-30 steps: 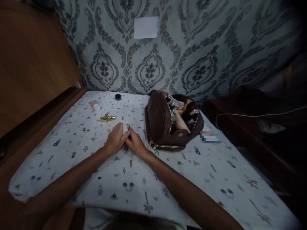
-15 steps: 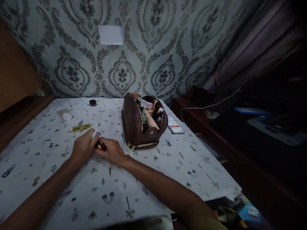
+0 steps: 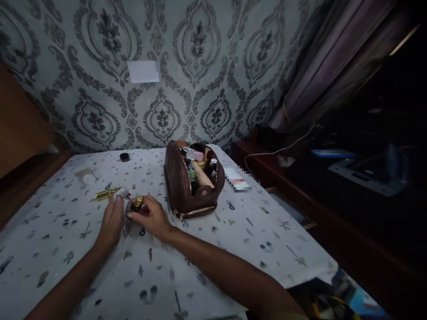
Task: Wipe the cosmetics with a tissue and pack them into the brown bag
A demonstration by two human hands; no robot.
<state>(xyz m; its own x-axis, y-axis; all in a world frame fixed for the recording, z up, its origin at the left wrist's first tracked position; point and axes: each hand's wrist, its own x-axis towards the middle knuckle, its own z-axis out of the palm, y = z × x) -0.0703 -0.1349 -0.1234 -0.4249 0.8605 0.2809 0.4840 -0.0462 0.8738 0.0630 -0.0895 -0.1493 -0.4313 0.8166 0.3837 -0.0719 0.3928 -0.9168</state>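
My left hand (image 3: 113, 221) has its fingers closed on a crumpled white tissue (image 3: 123, 193). In my right hand (image 3: 155, 218) is a small dark bottle with a gold top (image 3: 137, 203), pinched between thumb and fingers and turned toward the tissue. Just beyond my left hand a shiny gold tube (image 3: 104, 194) lies on the patterned white cloth (image 3: 187, 266). To the right of my hands stands a brown cosmetics bag (image 3: 175, 186), unzipped, with several bottles and tubes (image 3: 202, 176) inside.
Farther back on the cloth lie a round black lid (image 3: 124, 157) and a small pale packet (image 3: 86, 176). A partly blurred white box (image 3: 237, 178) sits right of the bag. A white cable (image 3: 276, 152) runs over the dark red furniture beside the table.
My hands have drawn slightly apart; the gold-topped bottle and the tissue show more clearly. The view has tilted up, so everything sits lower in the picture.
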